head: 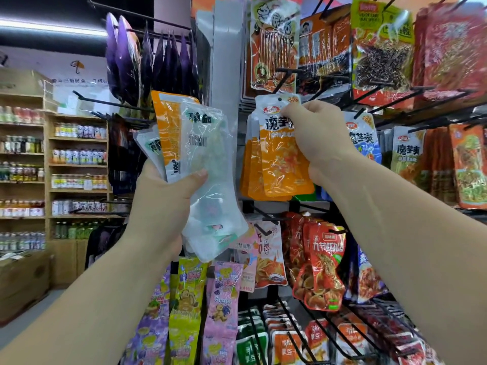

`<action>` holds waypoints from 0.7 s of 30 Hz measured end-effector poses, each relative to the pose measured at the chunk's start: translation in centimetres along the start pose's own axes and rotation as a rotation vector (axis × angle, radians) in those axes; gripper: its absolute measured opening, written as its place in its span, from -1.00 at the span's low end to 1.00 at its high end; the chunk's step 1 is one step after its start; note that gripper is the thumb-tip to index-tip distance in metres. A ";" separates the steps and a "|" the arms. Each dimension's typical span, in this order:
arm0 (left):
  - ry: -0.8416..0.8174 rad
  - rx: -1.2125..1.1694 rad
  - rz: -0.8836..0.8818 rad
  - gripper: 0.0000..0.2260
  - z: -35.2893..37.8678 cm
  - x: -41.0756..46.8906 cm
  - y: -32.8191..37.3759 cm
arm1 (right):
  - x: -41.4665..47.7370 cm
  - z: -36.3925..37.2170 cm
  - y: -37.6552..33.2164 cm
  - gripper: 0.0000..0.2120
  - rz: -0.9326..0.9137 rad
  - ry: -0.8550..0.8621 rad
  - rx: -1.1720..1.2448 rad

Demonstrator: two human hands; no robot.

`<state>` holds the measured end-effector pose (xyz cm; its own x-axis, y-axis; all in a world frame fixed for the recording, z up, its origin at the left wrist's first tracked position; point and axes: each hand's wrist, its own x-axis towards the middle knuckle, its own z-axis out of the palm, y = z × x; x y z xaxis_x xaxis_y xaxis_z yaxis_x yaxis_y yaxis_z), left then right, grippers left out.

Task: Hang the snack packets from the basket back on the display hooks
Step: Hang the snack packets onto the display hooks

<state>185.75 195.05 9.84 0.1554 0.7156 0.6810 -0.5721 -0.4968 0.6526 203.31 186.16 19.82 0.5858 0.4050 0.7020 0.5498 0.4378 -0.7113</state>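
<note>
- The right hand (pixel 316 135) pinched the top edge of an orange packet (pixel 279 164), with its fingers curled over the packet's upper right corner.
- The left hand (pixel 163 196), left of the orange packet and a little lower, gripped a fanned bundle (pixel 208 159) of clear and orange packets, with its thumb pressed across the front one.
- The orange packet lay upright against a stack (pixel 249 175) of like packets hanging just behind it. A small hole showed near its top edge, but whether a hook passed through it could not be told.
- A blue packet (pixel 366 138) hung just right of the orange packet, partly behind the right hand.
- Red packets (pixel 324 270) hung below the orange packet, with pink packets (pixel 224 299) and yellow packets (pixel 184 299) below and to its left.
- A white post (pixel 226 61) rose above and left of the orange packet, with purple packets (pixel 126 59) further left.
- Shelves (pixel 79 154) of bottles stood far to its left.
</note>
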 end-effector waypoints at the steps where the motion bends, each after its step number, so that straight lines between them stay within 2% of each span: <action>1: 0.002 0.003 -0.002 -0.56 0.0 -0.1 0.0 | 0.0 0.0 0.2 -0.69 0.002 -0.001 0.002; 3: 0.004 0.002 -0.009 -0.58 0.0 -0.2 0.1 | -0.1 -0.1 0.4 -0.86 0.009 -0.004 0.010; 4: 0.005 0.003 -0.013 -0.59 -0.1 -0.2 0.1 | -0.2 -0.1 0.6 -0.87 0.014 -0.012 0.021; 8: 0.004 0.012 -0.019 -0.60 -0.2 -0.3 0.2 | -0.1 -0.2 1.2 -0.79 0.002 -0.020 0.028; 15: -0.005 0.017 0.001 -0.57 -0.3 -0.3 0.4 | 0.9 0.3 1.2 -0.50 -0.073 0.048 0.001; 21: -0.004 0.028 -0.002 -0.59 -0.4 -0.3 0.3 | 1.6 0.8 0.8 -0.50 -0.020 0.062 0.066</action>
<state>185.19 194.83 9.70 0.1594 0.7145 0.6813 -0.5491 -0.5093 0.6626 204.21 187.84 20.45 0.6116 0.3463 0.7113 0.5228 0.4979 -0.6919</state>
